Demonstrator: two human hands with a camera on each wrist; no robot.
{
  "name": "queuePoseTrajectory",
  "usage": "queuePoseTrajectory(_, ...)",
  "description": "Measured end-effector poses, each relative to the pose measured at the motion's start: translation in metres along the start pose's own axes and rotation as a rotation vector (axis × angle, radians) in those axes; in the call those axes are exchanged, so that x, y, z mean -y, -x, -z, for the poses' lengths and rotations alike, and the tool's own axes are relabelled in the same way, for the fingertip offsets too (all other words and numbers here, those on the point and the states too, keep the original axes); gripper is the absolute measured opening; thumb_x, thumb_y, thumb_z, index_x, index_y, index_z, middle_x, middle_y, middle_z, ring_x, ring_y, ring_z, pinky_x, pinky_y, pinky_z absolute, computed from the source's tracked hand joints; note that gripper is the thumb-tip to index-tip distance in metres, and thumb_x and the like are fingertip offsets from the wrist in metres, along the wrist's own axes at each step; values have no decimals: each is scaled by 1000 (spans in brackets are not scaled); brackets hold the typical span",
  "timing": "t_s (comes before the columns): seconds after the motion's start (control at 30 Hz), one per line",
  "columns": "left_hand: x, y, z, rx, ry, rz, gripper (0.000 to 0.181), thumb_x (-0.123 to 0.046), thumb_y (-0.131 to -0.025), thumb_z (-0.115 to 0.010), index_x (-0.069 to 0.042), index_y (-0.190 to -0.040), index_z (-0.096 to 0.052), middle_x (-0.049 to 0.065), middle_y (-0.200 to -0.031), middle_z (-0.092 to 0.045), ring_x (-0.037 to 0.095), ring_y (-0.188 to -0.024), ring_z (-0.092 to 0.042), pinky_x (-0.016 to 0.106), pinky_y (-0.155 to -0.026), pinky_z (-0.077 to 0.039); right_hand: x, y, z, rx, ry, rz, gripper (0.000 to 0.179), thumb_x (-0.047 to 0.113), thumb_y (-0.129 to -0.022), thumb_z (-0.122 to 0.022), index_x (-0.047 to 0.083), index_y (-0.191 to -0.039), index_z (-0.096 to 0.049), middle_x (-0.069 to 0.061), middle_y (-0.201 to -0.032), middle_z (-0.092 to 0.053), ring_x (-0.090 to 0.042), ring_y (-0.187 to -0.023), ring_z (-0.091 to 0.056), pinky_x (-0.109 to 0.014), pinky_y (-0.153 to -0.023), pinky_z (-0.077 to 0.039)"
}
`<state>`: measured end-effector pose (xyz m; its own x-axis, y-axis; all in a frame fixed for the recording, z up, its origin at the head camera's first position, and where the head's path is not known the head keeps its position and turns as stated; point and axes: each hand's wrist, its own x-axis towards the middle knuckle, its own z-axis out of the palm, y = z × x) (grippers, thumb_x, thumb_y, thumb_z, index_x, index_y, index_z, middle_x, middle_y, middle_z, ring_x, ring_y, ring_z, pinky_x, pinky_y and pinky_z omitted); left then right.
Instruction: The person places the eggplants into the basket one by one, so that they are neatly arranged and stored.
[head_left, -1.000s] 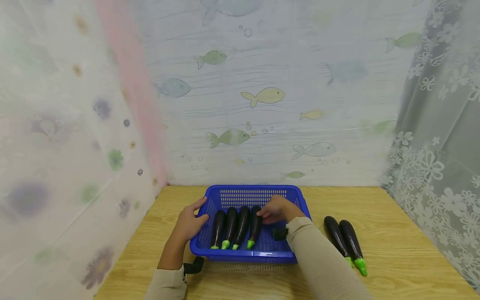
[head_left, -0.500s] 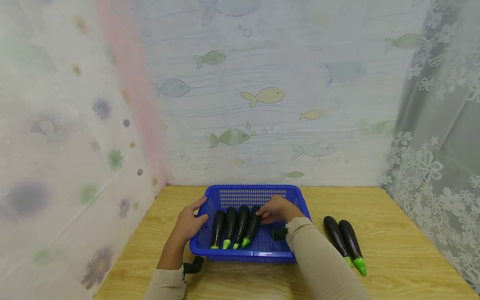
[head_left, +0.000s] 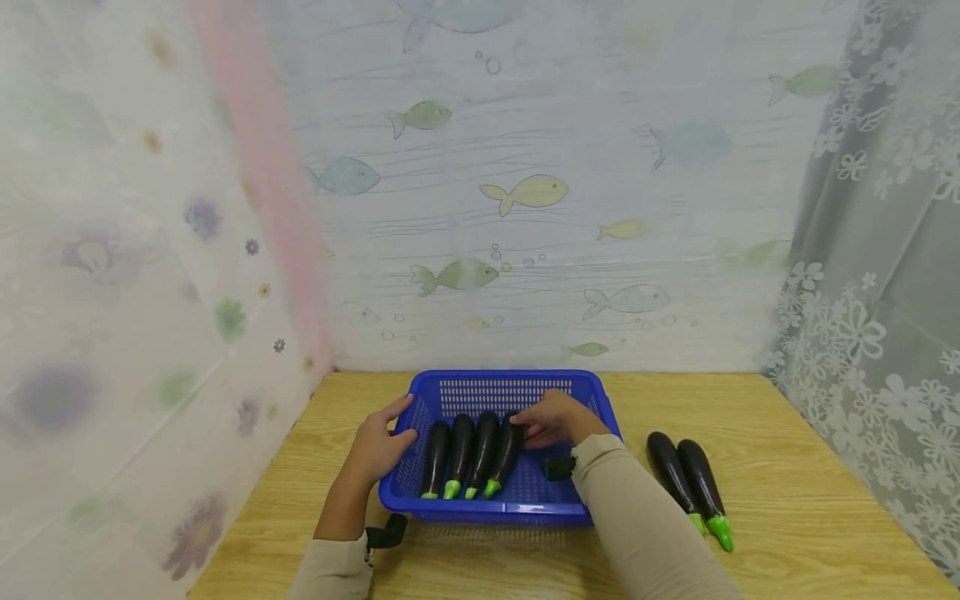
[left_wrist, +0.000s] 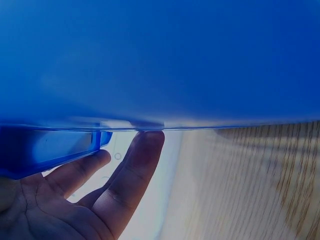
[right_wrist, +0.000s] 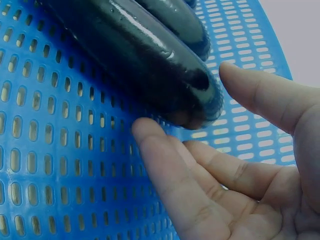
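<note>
A blue plastic basket (head_left: 513,507) sits on the wood-grain surface (head_left: 795,475), and 4 dark eggplants lie side by side in it, green stem ends toward the person. The rightmost eggplant (head_left: 504,458) leans a little, its stem end angled left toward the other 3 eggplants (head_left: 461,457).

The right hand (head_left: 553,419) is inside the basket at the upper end of that rightmost eggplant. In the right wrist view its thumb and fingers stand apart around the tip and are not closed on it; whether any fingertip touches the skin I cannot tell. The left hand (head_left: 380,442) is at the basket's left side, thumb and index finger spread at the rim, the other fingers reaching fairly straight along the outside; it seems to steady the basket rather than grip it hard.

To the right of the basket, 2 more eggplants (head_left: 670,472) lie on the surface, near each other and angled alike.

The step in hand looks to be lining up eggplant number 4 with the row. From here, the next move would likely call for the right hand to lift clear without nudging the row, then reach right for the nearer loose eggplant.
</note>
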<state>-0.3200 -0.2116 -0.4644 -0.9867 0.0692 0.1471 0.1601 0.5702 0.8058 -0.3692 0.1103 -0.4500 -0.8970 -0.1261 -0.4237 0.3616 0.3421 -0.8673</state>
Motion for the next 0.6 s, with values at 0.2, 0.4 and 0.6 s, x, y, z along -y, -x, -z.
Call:
queuePoseTrajectory(0.2, 1, -1, 0, 1, 2, -2, 65, -17, -94, -65, -18, -157, -47, 11, -164, -42, 48, -128, -61, 55, -90, -60, 2, 1, 1, -17, 41, 12, 49, 17, -88, -81, -7, -124, -59, -30, -111, -70, -37, -92, -77, -44, -82, -64)
queuePoseTrajectory(0.4, 2, -1, -1, 6, 1, 6, 65, -17, -95, -64, -18, -157, -46, 11, -164, -42, 49, -129, -59, 58, -91, -59, 5, 8, 3, -48, 97, 52, 58, 19, -89, -80, -10, -132, -53, -30, -113, -69, -39, -94, -76, -44, -80, -65)
queuePoseTrajectory(0.6, 0, 0, 0, -2, -20, -8, 65, -17, -95, -63, -16, -157, -46, 12, -164, -42, 49, -127, -61, 56, -89, -60, 14, 17, 6, -59, 135, 119, 60, 21, -89, -80, -10, -132, -53, -29, -119, -68, -40, -98, -75, -46, -81, -64)
